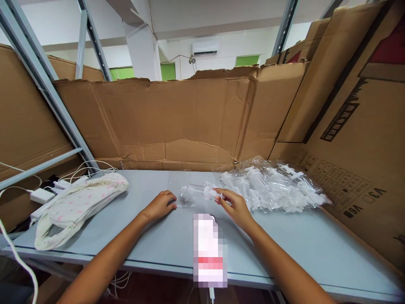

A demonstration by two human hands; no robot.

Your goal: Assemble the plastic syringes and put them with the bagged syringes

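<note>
A clear plastic syringe (pixel 196 190) with marks along its barrel lies nearly level above the table, its white end pinched in the fingers of my right hand (pixel 232 207). Under and around its left end is a small clear plastic bag (pixel 186 203); whether the syringe tip is inside the bag or on top is hard to see. My left hand (pixel 161 204) rests on the table at the bag's left edge, fingers curled and closed on that edge. To the right of my right hand, a large clear bag (pixel 272 185) holds several white and clear plastic pieces like the syringe.
The grey table (pixel 152 249) has cardboard walls (pixel 177 118) behind and at the right. A white spotted cloth pouch (pixel 79 202) lies left, beside white chargers (pixel 42 195) and cables. A blurred-out pale object (pixel 209 249) with a cable sits at the front edge.
</note>
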